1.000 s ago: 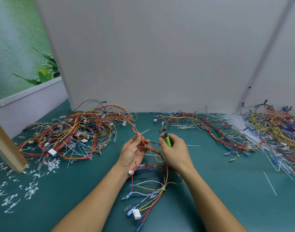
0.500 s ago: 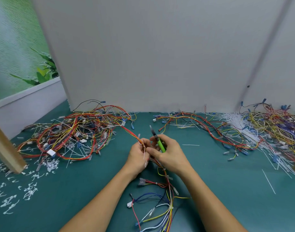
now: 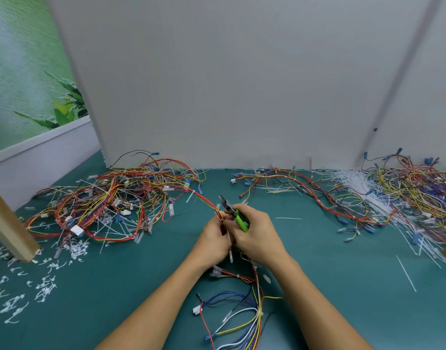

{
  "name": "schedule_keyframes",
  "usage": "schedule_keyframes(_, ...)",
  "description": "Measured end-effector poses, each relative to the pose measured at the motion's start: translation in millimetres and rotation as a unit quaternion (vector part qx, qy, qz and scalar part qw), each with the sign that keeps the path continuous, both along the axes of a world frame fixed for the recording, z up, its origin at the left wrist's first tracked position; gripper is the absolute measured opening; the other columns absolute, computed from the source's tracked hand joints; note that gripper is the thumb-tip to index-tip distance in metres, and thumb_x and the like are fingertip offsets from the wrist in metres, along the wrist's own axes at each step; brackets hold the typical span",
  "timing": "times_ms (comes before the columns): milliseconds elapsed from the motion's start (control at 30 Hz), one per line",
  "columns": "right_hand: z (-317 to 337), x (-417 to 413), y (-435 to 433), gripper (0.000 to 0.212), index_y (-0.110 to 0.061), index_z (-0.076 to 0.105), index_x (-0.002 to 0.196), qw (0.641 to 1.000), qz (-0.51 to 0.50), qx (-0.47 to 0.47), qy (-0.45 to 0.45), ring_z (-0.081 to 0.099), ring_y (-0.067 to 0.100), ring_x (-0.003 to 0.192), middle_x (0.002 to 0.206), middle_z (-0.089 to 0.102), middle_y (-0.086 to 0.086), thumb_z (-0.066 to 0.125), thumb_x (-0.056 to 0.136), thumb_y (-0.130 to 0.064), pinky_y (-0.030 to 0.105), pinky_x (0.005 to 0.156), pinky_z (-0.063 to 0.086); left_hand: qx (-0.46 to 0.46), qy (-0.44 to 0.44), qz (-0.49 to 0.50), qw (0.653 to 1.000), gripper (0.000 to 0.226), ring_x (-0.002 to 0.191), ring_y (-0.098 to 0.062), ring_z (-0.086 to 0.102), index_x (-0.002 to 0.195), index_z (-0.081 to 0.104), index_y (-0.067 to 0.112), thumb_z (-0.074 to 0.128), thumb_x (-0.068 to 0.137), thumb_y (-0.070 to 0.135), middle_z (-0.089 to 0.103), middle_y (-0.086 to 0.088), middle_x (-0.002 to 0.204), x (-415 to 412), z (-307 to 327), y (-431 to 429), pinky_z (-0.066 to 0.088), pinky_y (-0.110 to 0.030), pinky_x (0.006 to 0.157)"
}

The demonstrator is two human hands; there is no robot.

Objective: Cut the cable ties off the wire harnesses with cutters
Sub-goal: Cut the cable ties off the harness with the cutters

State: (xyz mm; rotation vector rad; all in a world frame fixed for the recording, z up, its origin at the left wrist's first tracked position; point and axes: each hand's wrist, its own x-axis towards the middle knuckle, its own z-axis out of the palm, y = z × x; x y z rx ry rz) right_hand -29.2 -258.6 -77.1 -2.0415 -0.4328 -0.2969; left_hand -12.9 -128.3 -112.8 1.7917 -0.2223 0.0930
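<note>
Table [image 3: 343, 286]: green mat, wire everywhere, and both forearms come in from the near edge to meet at the middle.
Left heap [image 3: 110, 205]: a big tangle of red and yellow harnesses, white tie tails poking out all over it.
Right heap [image 3: 406, 198]: another tangle, with a sheaf of loose white ties [image 3: 356, 183] beside it.
Working harness [image 3: 254, 311]: here's the one that matters. Its trunk comes off the left heap, runs down-right into the hands, then fans out towards the person.
Right hand [image 3: 257, 236]: clenched round the green handles, knuckles against the other hand.
Left hand [image 3: 212, 243]: fingers curled, pinching the red-and-yellow trunk just under the tool's nose.
Cutters [image 3: 233, 210]: dark nose points up and left, almost along the trunk and just beside it. Whether the jaws are parted, I can't tell.
Next cable tie [image 3: 190, 197]: up-left of the pinch on that trunk, tail sticking out. The left hand is nearer, so I'd expect it to feed the trunk along while the nose turns across the band.
Clippings [image 3: 42, 291]: little white curls scattered at the near left.
</note>
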Motion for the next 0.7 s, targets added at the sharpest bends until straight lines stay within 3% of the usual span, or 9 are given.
schedule_keyframes(67,1.0,0.7,-3.0,0.011,-0.023,0.071,0.101,1.000,0.000,-0.007,-0.001,0.065,0.016,0.081,0.086,0.072,-0.004,0.069,0.094,-0.014,0.035,0.077,0.054,-0.001,0.003,0.011,1.000,0.022,0.093,-0.014,0.070,0.100,0.066,0.019,0.058,0.082,0.027,0.075,0.000,0.093,0.0,1.4,1.7,0.055,-0.032,0.084)
schedule_keyframes(133,2.6,1.2,-6.8,0.018,-0.023,0.071,0.105,1.000,0.011,-0.022,0.007,0.068,0.013,0.087,0.091,0.074,-0.006,0.069,0.092,-0.012,0.032,0.082,0.055,-0.010,0.003,0.008,1.000,0.019,0.094,-0.018,0.070,0.098,0.064,0.018,0.056,0.082,0.023,0.075,-0.001,0.093,0.3,1.8,2.0,0.055,-0.035,0.087)
schedule_keyframes(233,3.5,1.3,-9.3,0.027,-0.027,0.071,0.110,0.998,0.031,-0.042,0.022,0.068,0.006,0.091,0.095,0.074,-0.010,0.075,0.087,-0.014,0.026,0.086,0.054,0.019,-0.014,-0.020,1.000,0.035,0.096,-0.007,0.066,0.101,0.062,0.026,0.048,0.086,-0.003,0.071,0.012,0.096,-1.6,3.8,2.5,0.048,-0.013,0.083)
schedule_keyframes(300,3.3,2.3,-10.2,0.030,-0.030,0.071,0.110,0.998,0.032,-0.045,0.029,0.067,0.004,0.090,0.094,0.073,-0.012,0.081,0.084,-0.019,0.023,0.085,0.053,0.024,-0.009,-0.027,0.999,0.046,0.098,0.003,0.065,0.106,0.060,0.024,0.043,0.087,-0.014,0.068,0.012,0.102,-1.8,2.1,2.6,0.045,-0.008,0.084)
schedule_keyframes(367,2.8,2.6,-10.0,0.030,-0.030,0.071,0.108,0.998,0.028,-0.041,0.024,0.066,0.004,0.089,0.093,0.073,-0.012,0.083,0.082,-0.021,0.021,0.083,0.052,0.030,-0.001,-0.026,0.999,0.042,0.103,-0.001,0.064,0.114,0.060,0.018,0.044,0.089,-0.012,0.069,0.005,0.107,-0.4,-0.8,2.3,0.048,-0.016,0.091)
schedule_keyframes(467,0.2,2.1,-5.9,0.018,-0.026,0.071,0.105,1.000,0.021,-0.022,0.002,0.066,0.008,0.086,0.091,0.073,-0.008,0.076,0.090,-0.017,0.026,0.081,0.053,0.030,0.004,-0.001,1.000,0.027,0.096,-0.009,0.065,0.108,0.058,0.022,0.051,0.094,0.001,0.069,0.003,0.101,2.8,-3.3,3.1,0.049,-0.017,0.082)
schedule_keyframes(600,-1.5,3.1,-2.0,0.007,-0.025,0.070,0.099,1.000,-0.021,0.022,-0.007,0.064,0.014,0.078,0.082,0.070,-0.005,0.071,0.094,-0.019,0.028,0.071,0.052,-0.094,0.020,-0.042,0.995,0.020,0.094,-0.011,0.067,0.105,0.050,0.012,0.053,0.096,-0.006,0.070,-0.005,0.100,0.2,-1.7,-0.7,0.053,-0.028,0.086)
schedule_keyframes(700,0.5,4.8,-3.4,0.011,-0.028,0.069,0.096,0.994,-0.047,0.095,0.038,0.067,0.010,0.074,0.081,0.072,-0.009,0.076,0.092,-0.019,0.023,0.070,0.055,-0.207,0.045,-0.064,0.975,0.023,0.092,-0.018,0.065,0.108,0.050,0.001,0.056,0.088,-0.008,0.067,-0.014,0.099,0.8,2.1,2.3,0.055,-0.033,0.083)
